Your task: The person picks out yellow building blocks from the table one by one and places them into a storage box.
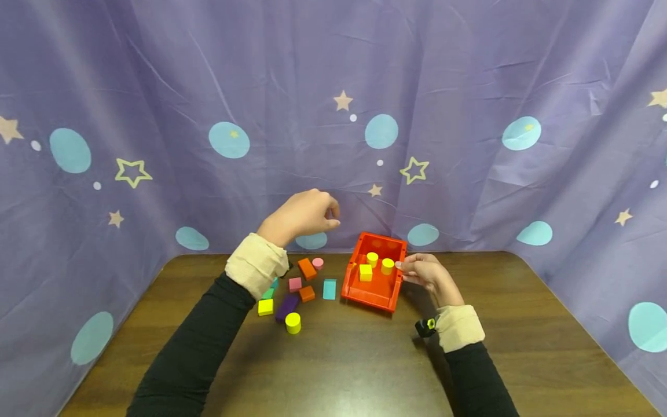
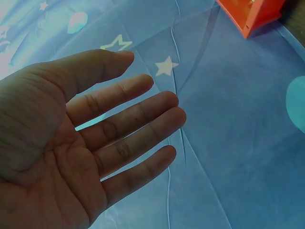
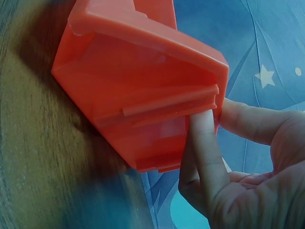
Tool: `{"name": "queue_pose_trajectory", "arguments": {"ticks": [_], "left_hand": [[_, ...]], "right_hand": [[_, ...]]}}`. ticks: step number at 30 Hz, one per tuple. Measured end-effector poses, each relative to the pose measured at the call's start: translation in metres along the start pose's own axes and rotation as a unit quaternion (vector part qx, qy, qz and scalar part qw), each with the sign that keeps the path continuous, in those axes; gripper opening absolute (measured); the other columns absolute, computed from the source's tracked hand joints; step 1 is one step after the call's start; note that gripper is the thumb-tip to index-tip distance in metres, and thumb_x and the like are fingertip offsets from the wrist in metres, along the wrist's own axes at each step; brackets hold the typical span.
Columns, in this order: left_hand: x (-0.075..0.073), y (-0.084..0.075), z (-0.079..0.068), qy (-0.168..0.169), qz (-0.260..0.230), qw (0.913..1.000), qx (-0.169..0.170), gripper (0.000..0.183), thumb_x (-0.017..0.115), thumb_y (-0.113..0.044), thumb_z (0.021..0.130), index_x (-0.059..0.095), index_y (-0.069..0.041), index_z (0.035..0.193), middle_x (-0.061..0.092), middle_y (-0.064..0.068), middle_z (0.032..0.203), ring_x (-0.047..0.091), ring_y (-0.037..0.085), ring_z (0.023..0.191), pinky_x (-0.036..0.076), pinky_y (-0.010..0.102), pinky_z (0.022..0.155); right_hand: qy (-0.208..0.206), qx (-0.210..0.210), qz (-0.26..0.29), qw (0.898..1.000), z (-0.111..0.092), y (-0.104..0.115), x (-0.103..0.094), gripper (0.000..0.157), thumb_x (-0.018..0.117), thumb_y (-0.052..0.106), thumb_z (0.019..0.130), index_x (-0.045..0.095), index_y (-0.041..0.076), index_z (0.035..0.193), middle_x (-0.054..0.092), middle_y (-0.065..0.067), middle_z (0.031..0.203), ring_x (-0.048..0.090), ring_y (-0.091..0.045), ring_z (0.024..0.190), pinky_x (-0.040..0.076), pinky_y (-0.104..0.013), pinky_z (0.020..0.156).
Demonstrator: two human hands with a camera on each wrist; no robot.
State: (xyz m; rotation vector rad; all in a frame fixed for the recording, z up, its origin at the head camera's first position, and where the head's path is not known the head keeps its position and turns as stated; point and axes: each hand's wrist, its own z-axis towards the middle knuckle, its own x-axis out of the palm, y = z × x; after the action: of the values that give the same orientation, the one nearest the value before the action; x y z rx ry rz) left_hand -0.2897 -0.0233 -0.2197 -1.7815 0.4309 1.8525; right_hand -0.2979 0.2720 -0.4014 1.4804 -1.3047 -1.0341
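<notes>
A: What is the right hand [image 1: 428, 277] doing?
B: It pinches the side wall of the red bin [image 1: 369, 297], fingers against the outer face and the thumb up at the rim. The right wrist view shows smooth, slightly glossy plastic, with a raised ridge running along that wall.
A: And where does the bin stand?
B: Right of the loose blocks, near the far edge of the brown, wood-grained table [image 1: 375, 370]. I can't tell whether its base lies flat.
A: Anything inside?
B: Two short yellow cylinders [image 1: 387, 266] and a square-edged yellow block [image 1: 366, 273], all matt-looking.
A: The left hand [image 1: 299, 217]?
B: Raised, holding nothing. The left wrist view shows its fingers spread apart and only gently bent, against the creased purple curtain [image 1: 292, 87] printed with stars and ovals.
A: What lies on the wood to the left of the bin?
B: A flat teal rectangle [image 1: 329, 289], two orange blocks [image 1: 307, 269], a pink block [image 1: 294, 284], a pink disc [image 1: 318, 263], a long purple block [image 1: 287, 308], another yellow cylinder [image 1: 293, 323] and a flat-faced yellow piece [image 1: 266, 307]. Green shapes [image 1: 268, 294] are partly hidden by the left cuff [image 1: 257, 265].
</notes>
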Motion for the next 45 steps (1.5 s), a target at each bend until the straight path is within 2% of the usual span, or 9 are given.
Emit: {"name": "queue_pose_trajectory", "arguments": {"ticks": [11,14,18,21,27,31,34,39,45], "left_hand": [[0.007,0.015,-0.013,-0.01,-0.013,0.9998,0.012,0.019,0.07,-0.026,0.096,0.077,-0.011,0.105,0.072,0.002,0.088,0.062,0.017,0.078,0.053,0.035,0.075],[0.007,0.017,-0.023,-0.012,-0.022,0.9996,0.014,0.019,0.07,-0.025,0.096,0.077,-0.011,0.108,0.074,0.002,0.091,0.062,0.016,0.079,0.053,0.035,0.076],[0.009,0.019,-0.04,-0.007,-0.031,0.9995,0.009,0.022,0.07,-0.025,0.097,0.077,-0.01,0.112,0.076,0.004,0.103,0.068,0.018,0.089,0.056,0.039,0.083],[0.014,0.022,-0.049,0.0,-0.03,0.9995,0.007,0.022,0.07,-0.026,0.097,0.076,-0.01,0.111,0.075,0.004,0.102,0.068,0.019,0.092,0.057,0.041,0.084],[0.032,0.033,-0.063,0.017,-0.024,0.9993,0.022,0.012,0.073,-0.021,0.094,0.077,-0.011,0.101,0.07,-0.002,0.082,0.056,0.01,0.069,0.05,0.031,0.068],[0.041,0.036,-0.068,0.04,-0.029,0.9985,0.022,0.007,0.073,-0.02,0.093,0.075,-0.013,0.091,0.059,-0.005,0.068,0.047,0.007,0.06,0.044,0.027,0.06],[0.045,0.036,-0.07,0.049,-0.021,0.9984,0.021,0.008,0.074,-0.021,0.092,0.076,-0.013,0.092,0.056,-0.005,0.066,0.046,0.008,0.059,0.041,0.026,0.058],[0.052,0.037,-0.073,0.057,-0.01,0.9979,0.031,0.012,0.077,-0.02,0.089,0.078,-0.013,0.1,0.073,-0.005,0.086,0.058,0.007,0.068,0.052,0.03,0.067],[0.063,0.039,-0.077,0.063,-0.017,0.9971,0.04,0.003,0.075,-0.014,0.085,0.074,-0.013,0.089,0.065,-0.005,0.074,0.051,0.008,0.064,0.045,0.028,0.06]], "right_hand": [[0.003,0.001,0.007,1.0,-0.001,0.002,-0.001,0.013,0.06,-0.002,0.097,0.05,-0.004,0.105,0.066,0.002,0.081,0.064,-0.005,0.068,0.059,-0.021,0.068],[0.006,-0.002,0.005,1.0,0.0,0.001,-0.001,0.013,0.059,-0.002,0.097,0.05,-0.005,0.106,0.067,0.002,0.083,0.065,-0.005,0.07,0.06,-0.021,0.069],[0.01,-0.005,0.003,1.0,0.001,0.001,-0.003,0.014,0.061,-0.002,0.096,0.05,-0.003,0.105,0.067,0.003,0.082,0.065,-0.004,0.071,0.06,-0.022,0.07],[0.009,-0.003,0.002,1.0,0.001,0.002,-0.005,0.015,0.063,-0.001,0.096,0.05,-0.002,0.105,0.064,0.004,0.081,0.064,-0.004,0.071,0.06,-0.021,0.07],[0.001,-0.001,-0.001,1.0,0.002,0.001,-0.005,0.017,0.062,0.001,0.097,0.049,-0.003,0.107,0.063,0.003,0.082,0.064,-0.005,0.073,0.059,-0.02,0.069],[-0.002,-0.001,0.002,1.0,0.004,0.0,-0.003,0.018,0.063,0.001,0.097,0.049,-0.003,0.107,0.062,0.003,0.081,0.064,-0.005,0.072,0.059,-0.02,0.068],[-0.004,-0.003,0.003,1.0,0.005,0.002,-0.002,0.018,0.063,0.0,0.096,0.049,-0.004,0.107,0.062,0.003,0.08,0.064,-0.004,0.071,0.059,-0.021,0.068],[-0.012,-0.002,0.01,1.0,0.007,0.001,0.001,0.016,0.061,-0.002,0.096,0.049,-0.003,0.106,0.064,0.004,0.08,0.064,-0.004,0.07,0.059,-0.02,0.066],[-0.017,0.0,0.012,1.0,0.007,-0.004,0.0,0.014,0.06,-0.003,0.096,0.049,-0.002,0.104,0.065,0.004,0.08,0.064,-0.004,0.069,0.058,-0.019,0.065]]}}
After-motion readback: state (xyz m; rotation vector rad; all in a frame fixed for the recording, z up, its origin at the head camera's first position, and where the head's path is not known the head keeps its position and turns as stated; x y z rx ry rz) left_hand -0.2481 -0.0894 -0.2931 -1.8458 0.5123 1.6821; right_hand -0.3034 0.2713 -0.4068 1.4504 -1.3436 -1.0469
